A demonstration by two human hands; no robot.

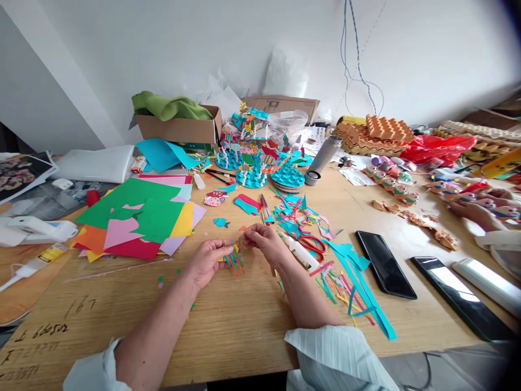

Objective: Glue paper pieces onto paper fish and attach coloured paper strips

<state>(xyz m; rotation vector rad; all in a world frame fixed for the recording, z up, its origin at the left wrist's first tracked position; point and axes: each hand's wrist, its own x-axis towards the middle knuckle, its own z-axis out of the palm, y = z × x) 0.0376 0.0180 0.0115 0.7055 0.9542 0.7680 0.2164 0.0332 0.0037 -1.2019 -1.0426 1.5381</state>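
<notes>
Right at the pinch now: the left hand [205, 263] and the right hand [260, 244] are drawn close together above the table, both clamped on a bundle of thin paper strips [235, 262] in red, green, teal and orange. The strips fan downward from the left hand's grip, just above a pale wooden tabletop [244, 331], while the right fingertips [245, 234] pinch in at the bundle's top edge, where a small tan piece [241, 243] is too small to make out. Just right of the right hand, a white plastic glue bottle [299, 252] lies on its side across red-handled scissors [313, 247]. Further right, long teal paper offcuts [358, 288] sprawl beside a black smartphone [385, 264]. Straight ahead of the grip, a small teal paper fish [221, 222] sits near a heap of teal and pink paper scraps [293, 217]. Over to the left, a stack of green, pink, red, orange and yellow craft paper sheets [134, 220] spreads across the wood. Well beyond the grip, teal scalloped paper discs [287, 176] stand near a steel vacuum flask [323, 155], and at the far right edge a co-worker's hands [476, 212] are at the table among painted fish-shaped crafts [391, 184].
</notes>
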